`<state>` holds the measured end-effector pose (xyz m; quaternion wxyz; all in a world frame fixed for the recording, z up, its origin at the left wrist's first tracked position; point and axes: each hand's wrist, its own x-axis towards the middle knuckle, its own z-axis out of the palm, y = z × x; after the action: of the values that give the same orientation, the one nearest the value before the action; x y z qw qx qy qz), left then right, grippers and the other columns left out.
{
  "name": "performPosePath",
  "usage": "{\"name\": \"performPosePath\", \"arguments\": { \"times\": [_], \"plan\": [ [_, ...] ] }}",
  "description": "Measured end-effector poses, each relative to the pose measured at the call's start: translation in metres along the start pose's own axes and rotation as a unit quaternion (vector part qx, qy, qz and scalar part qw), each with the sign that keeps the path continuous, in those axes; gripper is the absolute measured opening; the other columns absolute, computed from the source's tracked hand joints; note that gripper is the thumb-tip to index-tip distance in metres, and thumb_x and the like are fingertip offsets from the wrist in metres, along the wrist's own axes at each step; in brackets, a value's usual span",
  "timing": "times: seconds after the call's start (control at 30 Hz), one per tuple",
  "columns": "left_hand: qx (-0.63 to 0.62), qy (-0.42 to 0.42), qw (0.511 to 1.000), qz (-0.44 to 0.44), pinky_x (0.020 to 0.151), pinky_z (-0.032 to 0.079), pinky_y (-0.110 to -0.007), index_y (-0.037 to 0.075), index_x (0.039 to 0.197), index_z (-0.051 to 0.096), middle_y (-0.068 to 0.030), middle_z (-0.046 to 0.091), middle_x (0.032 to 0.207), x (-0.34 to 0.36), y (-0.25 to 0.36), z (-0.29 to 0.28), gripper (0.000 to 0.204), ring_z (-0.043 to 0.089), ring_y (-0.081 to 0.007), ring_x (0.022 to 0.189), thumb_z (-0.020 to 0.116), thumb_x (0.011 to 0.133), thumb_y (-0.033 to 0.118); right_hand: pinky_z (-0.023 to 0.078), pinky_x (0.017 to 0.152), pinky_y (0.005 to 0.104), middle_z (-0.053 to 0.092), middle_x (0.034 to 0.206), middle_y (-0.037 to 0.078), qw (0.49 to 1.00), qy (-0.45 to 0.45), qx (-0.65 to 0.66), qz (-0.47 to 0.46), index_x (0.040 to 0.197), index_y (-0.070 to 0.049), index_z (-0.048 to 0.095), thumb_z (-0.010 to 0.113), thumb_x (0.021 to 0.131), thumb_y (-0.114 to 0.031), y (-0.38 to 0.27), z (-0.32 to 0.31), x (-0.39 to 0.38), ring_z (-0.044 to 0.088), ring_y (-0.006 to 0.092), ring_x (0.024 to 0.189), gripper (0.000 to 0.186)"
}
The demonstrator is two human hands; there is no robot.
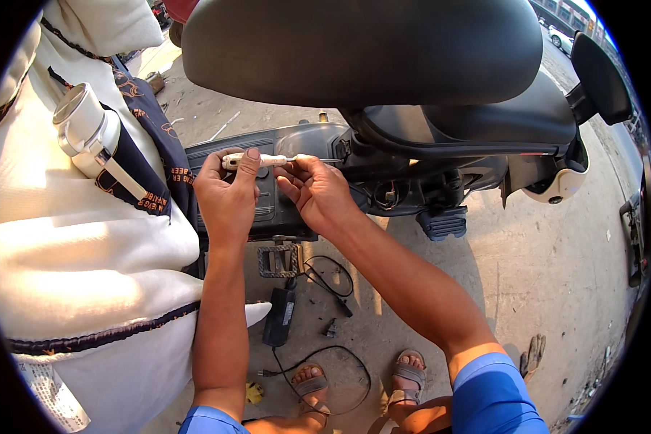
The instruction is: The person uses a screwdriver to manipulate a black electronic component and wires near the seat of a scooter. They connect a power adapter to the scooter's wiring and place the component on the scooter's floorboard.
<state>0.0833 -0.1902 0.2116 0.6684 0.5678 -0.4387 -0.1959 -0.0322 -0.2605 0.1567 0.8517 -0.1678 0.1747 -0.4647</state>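
Screwdriver-like tool [272, 160], one. Handle off-white, scuffed with darker marks, dark opening near the butt. Shaft thin, straight, metallic, partly covered by fingers. Pose: crosswise in view, butt to the left, shaft to the right. Location: held at the handle by the left hand [228, 192], right hand [318, 192] at the shaft.

Outdoors, a white car [560, 40] stands in the distance — and beyond it runs a building [568, 11], small and blurred. On the near side of the car, dusty grey concrete ground [539, 253] spreads wide, rough and stained; warm sunlight brightens it in patches — with shadows [452, 275] lying between them.
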Motion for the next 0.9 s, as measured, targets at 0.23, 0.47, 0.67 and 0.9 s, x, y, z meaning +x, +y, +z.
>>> {"name": "performPosePath", "arguments": {
  "times": [0.23, 0.47, 0.67, 0.9],
  "plan": [
    [0.003, -0.001, 1.000, 0.005, 0.043, 0.039, -0.020, -0.001, 0.095, 0.063, -0.0006, 0.058, 0.066, 0.0019, -0.0023, 0.0008, 0.029, 0.051, -0.0054, 0.050, 0.074, 0.091, 0.025, 0.063, 0.074, 0.0286, 0.062, 0.098, 0.015, 1.000, 0.003, -0.008, -0.004, 0.099, 0.006, 0.053, 0.048, 0.100, -0.012, -0.0003, -0.0005, 0.0010, 0.069, 0.0220, 0.089, 0.018],
    [0.000, -0.002, 1.000, 0.003, 0.043, 0.039, -0.020, -0.001, 0.095, 0.063, -0.0008, 0.058, 0.066, 0.0024, -0.0029, 0.0017, 0.029, 0.051, -0.0053, 0.050, 0.075, 0.090, 0.025, 0.063, 0.074, 0.0289, 0.062, 0.099, 0.015, 1.000, 0.012, -0.011, -0.003, 0.100, 0.006, 0.053, 0.048, 0.100, -0.012, -0.0008, 0.0005, 0.0011, 0.069, 0.0219, 0.089, 0.019],
    [-0.002, -0.002, 1.000, 0.004, 0.043, 0.039, -0.020, -0.001, 0.095, 0.063, -0.0008, 0.059, 0.066, 0.0024, -0.0018, 0.0032, 0.029, 0.051, -0.0052, 0.050, 0.074, 0.091, 0.025, 0.063, 0.074, 0.0290, 0.062, 0.099, 0.014, 1.000, 0.012, -0.008, -0.003, 0.099, 0.005, 0.054, 0.048, 0.100, -0.012, -0.0005, -0.0015, 0.0033, 0.069, 0.0215, 0.089, 0.019],
    [-0.001, -0.003, 1.000, 0.004, 0.043, 0.040, -0.020, -0.002, 0.097, 0.063, -0.0014, 0.060, 0.067, 0.0025, -0.0015, 0.0038, 0.029, 0.052, -0.0054, 0.051, 0.074, 0.091, 0.024, 0.063, 0.073, 0.0288, 0.063, 0.099, 0.014, 1.000, 0.013, -0.010, -0.005, 0.099, 0.005, 0.054, 0.048, 0.100, -0.013, -0.0015, 0.0005, 0.0017, 0.069, 0.0208, 0.088, 0.019]
  ]
}}
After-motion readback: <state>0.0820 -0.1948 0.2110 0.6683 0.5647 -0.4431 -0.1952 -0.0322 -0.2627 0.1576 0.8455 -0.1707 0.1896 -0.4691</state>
